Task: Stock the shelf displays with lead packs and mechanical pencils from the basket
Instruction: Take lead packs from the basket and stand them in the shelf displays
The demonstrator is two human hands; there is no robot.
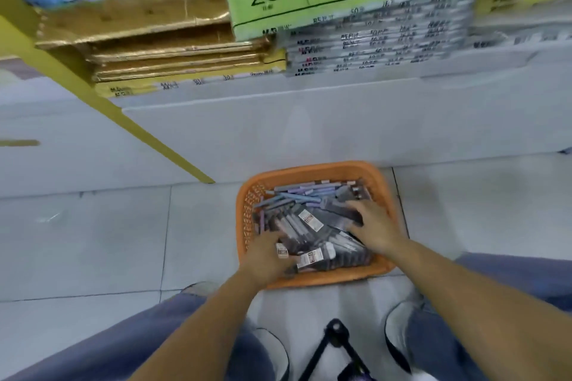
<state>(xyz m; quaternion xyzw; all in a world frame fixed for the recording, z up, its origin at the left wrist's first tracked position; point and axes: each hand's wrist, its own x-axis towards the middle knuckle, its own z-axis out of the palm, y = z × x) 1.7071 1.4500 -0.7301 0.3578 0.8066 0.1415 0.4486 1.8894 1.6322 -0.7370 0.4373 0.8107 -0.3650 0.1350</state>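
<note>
Both hands are down in the orange basket [312,172] on the floor. The left hand [266,257] curls round the near end of a bundle of packs [309,226]. The right hand [376,230] rests on the packs just right of it, fingers spread and fairly straight. More packs lie beyond its fingertips.

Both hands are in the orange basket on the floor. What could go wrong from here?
1. The packs lie heaped crosswise, so a grab by the left hand or the right hand may drag neighbours along.
2. Some packs sit high by the near rim of the basket and could slide out onto the floor.
3. The purple sticks are mixed in with the packs, so one handful may hold both kinds.
</note>
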